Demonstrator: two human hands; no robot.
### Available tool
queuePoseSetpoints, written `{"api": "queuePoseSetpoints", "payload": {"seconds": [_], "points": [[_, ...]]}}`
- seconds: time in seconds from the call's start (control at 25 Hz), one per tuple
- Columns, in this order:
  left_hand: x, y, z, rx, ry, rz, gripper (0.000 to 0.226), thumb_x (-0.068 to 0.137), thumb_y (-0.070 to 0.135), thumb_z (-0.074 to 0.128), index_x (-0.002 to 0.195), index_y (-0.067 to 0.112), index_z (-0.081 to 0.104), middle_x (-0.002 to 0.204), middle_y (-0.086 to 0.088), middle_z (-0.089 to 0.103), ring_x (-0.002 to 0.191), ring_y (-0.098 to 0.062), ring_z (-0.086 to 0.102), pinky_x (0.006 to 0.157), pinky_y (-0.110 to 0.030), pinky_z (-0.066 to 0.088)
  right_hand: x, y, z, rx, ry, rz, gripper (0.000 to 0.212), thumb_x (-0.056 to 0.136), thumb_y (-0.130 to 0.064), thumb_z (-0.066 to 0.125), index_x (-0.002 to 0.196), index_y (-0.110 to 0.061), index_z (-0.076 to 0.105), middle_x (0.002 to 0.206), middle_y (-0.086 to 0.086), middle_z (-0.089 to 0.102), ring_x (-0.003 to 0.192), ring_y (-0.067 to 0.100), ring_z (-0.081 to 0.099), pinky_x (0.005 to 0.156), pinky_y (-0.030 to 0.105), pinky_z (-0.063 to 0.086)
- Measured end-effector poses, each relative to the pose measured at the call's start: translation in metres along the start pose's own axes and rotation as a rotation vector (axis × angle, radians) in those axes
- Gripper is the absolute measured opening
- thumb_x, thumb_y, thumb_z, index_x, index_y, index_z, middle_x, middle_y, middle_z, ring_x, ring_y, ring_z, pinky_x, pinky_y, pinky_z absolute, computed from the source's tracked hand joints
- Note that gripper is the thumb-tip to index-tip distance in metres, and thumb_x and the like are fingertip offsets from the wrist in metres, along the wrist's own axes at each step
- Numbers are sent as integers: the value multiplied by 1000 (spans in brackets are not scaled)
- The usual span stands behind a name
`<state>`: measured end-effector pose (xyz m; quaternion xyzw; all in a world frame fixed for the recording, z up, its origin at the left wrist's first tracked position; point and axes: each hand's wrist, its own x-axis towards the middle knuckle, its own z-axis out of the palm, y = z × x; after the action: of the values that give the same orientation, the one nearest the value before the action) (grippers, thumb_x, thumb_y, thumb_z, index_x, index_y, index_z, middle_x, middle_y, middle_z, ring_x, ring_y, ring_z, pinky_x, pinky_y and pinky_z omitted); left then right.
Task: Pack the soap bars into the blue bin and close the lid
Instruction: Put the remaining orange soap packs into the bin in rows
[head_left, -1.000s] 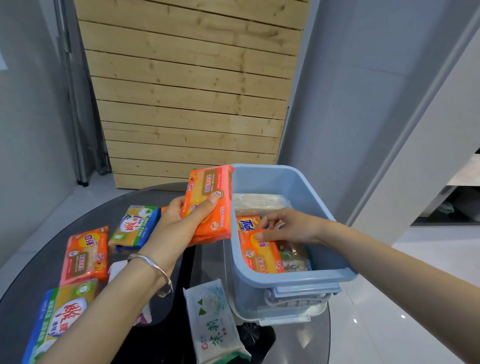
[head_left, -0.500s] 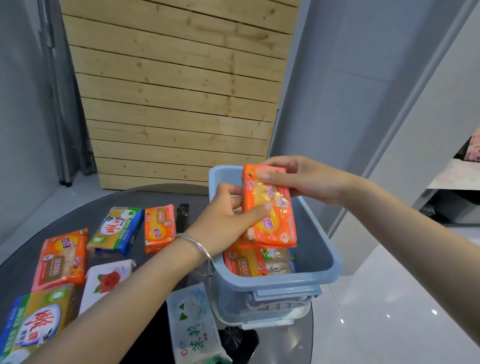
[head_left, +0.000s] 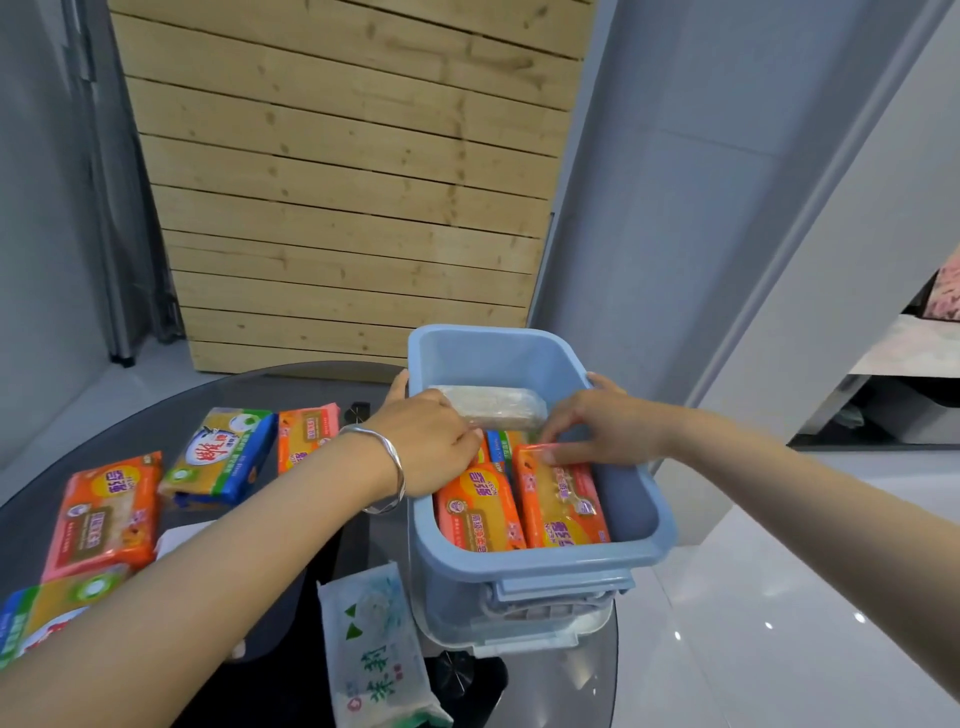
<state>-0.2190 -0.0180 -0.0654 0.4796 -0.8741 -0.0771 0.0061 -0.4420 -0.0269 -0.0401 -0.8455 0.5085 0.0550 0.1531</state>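
Soap bars (head_left: 478, 514), glossy rectangles, in blue plastic bin (head_left: 540, 564); right hand (head_left: 608, 423) fingers (head_left: 558, 454) press one; left hand's (head_left: 431, 441) unclear.

**Soap packing at the blue bin (head_left: 540, 564)**

I see the left hand (head_left: 431, 441), silver bracelet (head_left: 392, 467) at the wrist, reaching over the bin's left rim. The right hand (head_left: 602, 426) rests its fingertips on the right orange pack (head_left: 563, 509), which lies beside the left orange pack (head_left: 475, 514). A pale wrapped bar (head_left: 493, 405) lies at the far end. A white pack (head_left: 374, 644) lies on the dark surface (head_left: 156, 415), just beside the bin.
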Motion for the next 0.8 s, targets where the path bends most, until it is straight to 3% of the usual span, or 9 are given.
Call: {"api": "queuePoseSetpoints", "payload": {"seconds": [0.08,0.2,0.28,0.36,0.44,0.48,0.6,0.72,0.8], "points": [[-1,0,0,-13,-4,7,51,97,39,17,112,28,65,113,0,62,122,-14,42,113,-42,1,0,1,8,-173,0,27,32,90,-52,49,112,-37,67,115,-15,66,121,6,47,115,42,-9],[-1,2,-1,-24,-11,-13,49,97,42,19,102,29,67,109,-1,62,125,-15,40,115,-49,-4,-3,-5,9,-162,-41,61,33,89,-53,52,116,-39,64,117,-17,67,122,4,49,115,47,-13],[-5,3,-1,-117,16,-20,47,97,44,20,91,31,65,112,-2,62,129,-15,36,116,-51,-6,-7,-13,7,-75,-5,90,32,88,-51,54,115,-38,65,118,-18,67,122,4,49,117,45,-10],[-17,1,0,-303,90,17,43,97,46,23,103,33,63,125,2,58,134,-9,30,117,-49,-4,-15,-25,5,106,131,84,33,90,-47,53,116,-32,67,119,-15,67,122,6,49,119,39,9],[-37,-8,2,-553,239,75,40,97,43,28,125,33,54,133,12,51,129,3,29,118,-39,7,-23,-46,0,359,289,22,32,93,-41,50,114,-26,68,114,-13,67,113,5,55,105,27,39],[-48,-16,2,-683,318,89,39,97,40,30,128,31,52,132,16,50,125,8,33,116,-29,16,-25,-61,-2,470,325,-20,31,94,-40,48,112,-26,69,112,-14,68,108,2,57,97,19,44],[-87,-61,5,-849,461,-13,40,98,36,30,132,29,50,134,18,49,124,7,41,101,-6,28,-13,-115,-4,632,290,-141,30,95,-40,47,107,-26,71,112,-17,68,108,-9,57,92,8,42],[-124,-117,15,-828,558,-210,39,98,36,31,128,28,53,129,13,52,117,3,46,91,-2,29,23,-163,5,619,292,-217,27,95,-32,53,109,-16,70,112,-12,67,99,-13,57,83,0,38],[-140,-154,24,-815,598,-339,36,97,35,36,127,24,53,128,8,54,113,0,51,87,0,30,56,-182,15,493,282,-198,32,92,-30,58,119,-14,63,120,-7,61,108,-3,53,86,1,34]]}}
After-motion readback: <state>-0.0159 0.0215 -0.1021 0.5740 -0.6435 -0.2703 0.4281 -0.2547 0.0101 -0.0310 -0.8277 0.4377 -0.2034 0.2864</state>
